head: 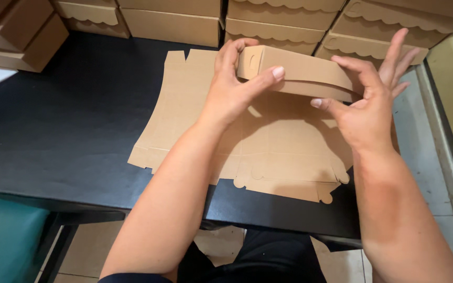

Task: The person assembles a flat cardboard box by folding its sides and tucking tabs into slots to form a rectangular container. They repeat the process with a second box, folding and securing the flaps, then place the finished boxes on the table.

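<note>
A flat brown cardboard box blank with scalloped edges lies on the black table. Its far panel is folded up off the table. My left hand grips the left end of that raised panel, thumb in front and fingers behind. My right hand presses the panel's right end, thumb underneath, index finger on top, other fingers spread upward.
Several folded brown boxes with scalloped lids are stacked along the table's far edge, more at the far left. A teal seat sits low left. Tiled floor and a pale wall edge lie to the right.
</note>
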